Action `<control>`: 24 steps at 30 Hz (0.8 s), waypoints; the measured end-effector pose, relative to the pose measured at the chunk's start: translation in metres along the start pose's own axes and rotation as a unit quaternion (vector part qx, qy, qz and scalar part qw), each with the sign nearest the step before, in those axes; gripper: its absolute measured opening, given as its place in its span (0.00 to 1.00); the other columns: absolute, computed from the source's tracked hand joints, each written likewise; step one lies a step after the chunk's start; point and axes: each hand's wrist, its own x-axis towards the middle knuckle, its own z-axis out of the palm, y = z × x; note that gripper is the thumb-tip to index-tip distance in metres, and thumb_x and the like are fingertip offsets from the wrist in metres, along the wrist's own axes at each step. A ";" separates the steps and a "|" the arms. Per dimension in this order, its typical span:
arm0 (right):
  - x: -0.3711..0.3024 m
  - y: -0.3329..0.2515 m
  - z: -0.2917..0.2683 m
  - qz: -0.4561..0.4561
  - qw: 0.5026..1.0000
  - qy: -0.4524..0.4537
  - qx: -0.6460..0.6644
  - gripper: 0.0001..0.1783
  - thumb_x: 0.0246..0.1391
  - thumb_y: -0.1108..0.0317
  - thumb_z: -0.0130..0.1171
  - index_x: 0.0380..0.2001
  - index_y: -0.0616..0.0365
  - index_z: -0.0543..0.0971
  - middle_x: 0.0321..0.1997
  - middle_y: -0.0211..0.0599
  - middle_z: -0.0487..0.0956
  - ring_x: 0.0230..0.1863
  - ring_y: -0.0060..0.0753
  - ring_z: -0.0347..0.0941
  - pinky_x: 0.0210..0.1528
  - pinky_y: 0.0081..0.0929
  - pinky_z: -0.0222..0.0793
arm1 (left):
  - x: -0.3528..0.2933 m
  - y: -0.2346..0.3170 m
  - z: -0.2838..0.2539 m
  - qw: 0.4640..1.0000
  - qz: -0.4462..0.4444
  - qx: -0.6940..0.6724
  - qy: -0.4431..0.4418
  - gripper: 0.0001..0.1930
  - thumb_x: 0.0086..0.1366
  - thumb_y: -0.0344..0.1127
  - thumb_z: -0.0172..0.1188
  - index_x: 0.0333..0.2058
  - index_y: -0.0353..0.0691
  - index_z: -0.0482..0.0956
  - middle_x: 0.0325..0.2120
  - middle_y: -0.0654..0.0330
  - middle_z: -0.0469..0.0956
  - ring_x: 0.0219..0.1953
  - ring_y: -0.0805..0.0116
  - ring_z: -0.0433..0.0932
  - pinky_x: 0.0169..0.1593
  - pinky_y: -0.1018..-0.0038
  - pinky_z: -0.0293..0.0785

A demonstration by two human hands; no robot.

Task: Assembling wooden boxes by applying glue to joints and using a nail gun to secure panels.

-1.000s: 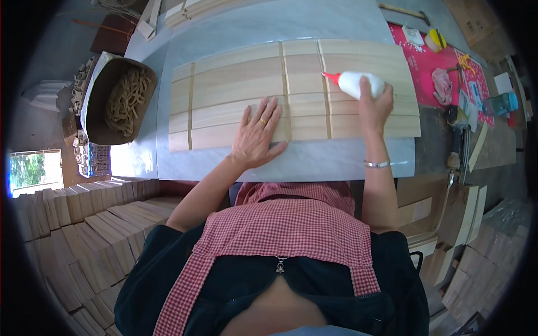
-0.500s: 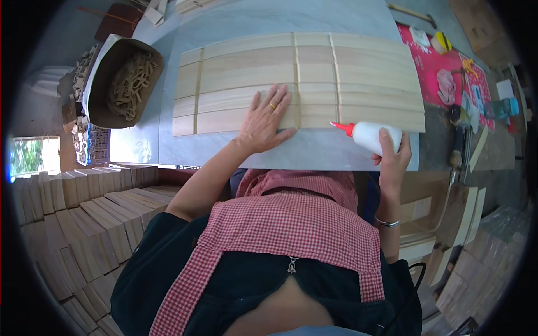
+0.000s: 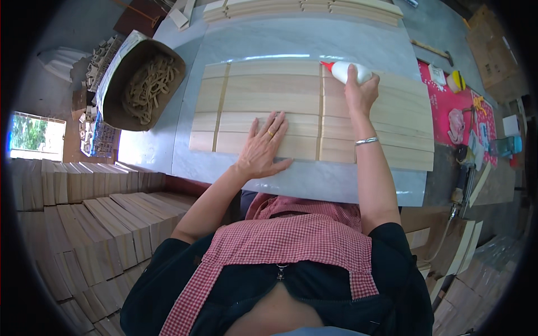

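Note:
Several pale wooden boards (image 3: 269, 89) lie side by side on the grey tabletop (image 3: 386, 47), with narrow grooves running across them from near to far. My left hand (image 3: 263, 144) rests flat on the nearer boards, fingers spread, left of the middle groove (image 3: 321, 120). In my right hand (image 3: 361, 92) is a white squeeze bottle (image 3: 343, 71) with a red nozzle, tilted so that its tip points left. The tip is at the far edge of the boards, by the far end of that groove. My right forearm hides part of the boards.
At left stands an open box (image 3: 109, 84) of tan loops. More grooved boards (image 3: 314, 10) lie along the far side. A hammer (image 3: 431, 50), a red mat (image 3: 440, 109) and a yellow roll (image 3: 457, 81) sit at right. Wood pieces (image 3: 106, 224) are stacked at lower left.
My right hand has carried the squeeze bottle from the boards' near edge to their far edge, slightly leftward. My left hand stays flat on the boards. The whole view has shifted.

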 end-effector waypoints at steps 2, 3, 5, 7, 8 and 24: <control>-0.006 -0.004 -0.004 -0.006 1.000 0.001 -0.012 0.35 0.58 0.49 0.64 0.51 0.73 0.69 0.44 0.59 0.79 0.41 0.52 0.80 0.48 0.41 0.77 | 0.001 0.000 0.002 1.000 -0.003 0.003 0.007 0.49 0.60 0.61 0.58 0.72 0.34 0.54 0.76 0.51 0.46 0.78 0.53 0.41 0.75 0.44 0.39; -0.010 -0.005 -0.008 -0.008 1.000 0.004 -0.019 0.35 0.58 0.49 0.63 0.51 0.74 0.69 0.44 0.59 0.79 0.42 0.54 0.79 0.49 0.42 0.76 | 0.001 0.001 0.003 1.000 -0.002 0.005 0.010 0.49 0.61 0.61 0.57 0.72 0.34 0.54 0.76 0.51 0.46 0.78 0.53 0.41 0.75 0.44 0.39; -0.031 -0.011 -0.027 -0.025 0.998 0.007 -0.058 0.34 0.58 0.50 0.63 0.51 0.73 0.70 0.44 0.58 0.79 0.41 0.53 0.80 0.47 0.41 0.77 | 0.000 0.000 0.005 1.000 -0.002 0.003 0.009 0.49 0.61 0.61 0.57 0.72 0.34 0.54 0.76 0.51 0.46 0.78 0.53 0.41 0.75 0.44 0.39; -0.054 -0.001 -0.046 -0.018 0.998 -0.007 -0.059 0.34 0.58 0.50 0.64 0.50 0.73 0.70 0.44 0.58 0.79 0.41 0.52 0.80 0.47 0.41 0.77 | 0.000 -0.002 0.006 1.000 -0.001 0.012 0.021 0.49 0.61 0.61 0.57 0.72 0.34 0.55 0.76 0.52 0.47 0.78 0.53 0.41 0.75 0.44 0.39; -0.068 0.004 -0.056 -0.013 0.998 -0.015 -0.057 0.33 0.58 0.50 0.64 0.50 0.72 0.71 0.44 0.57 0.79 0.41 0.52 0.80 0.47 0.41 0.77 | 0.000 -0.002 0.007 1.000 0.000 0.017 0.027 0.49 0.61 0.61 0.56 0.72 0.34 0.55 0.76 0.52 0.47 0.78 0.53 0.41 0.75 0.44 0.40; -0.200 -0.013 -0.159 0.074 0.994 -0.080 -0.002 0.24 0.62 0.59 0.62 0.49 0.68 0.71 0.36 0.44 0.77 0.27 0.33 0.74 0.23 0.20 0.72 | 0.000 -0.012 0.010 0.997 -0.010 0.064 0.046 0.47 0.63 0.63 0.55 0.71 0.34 0.57 0.75 0.52 0.50 0.78 0.53 0.45 0.75 0.45 0.43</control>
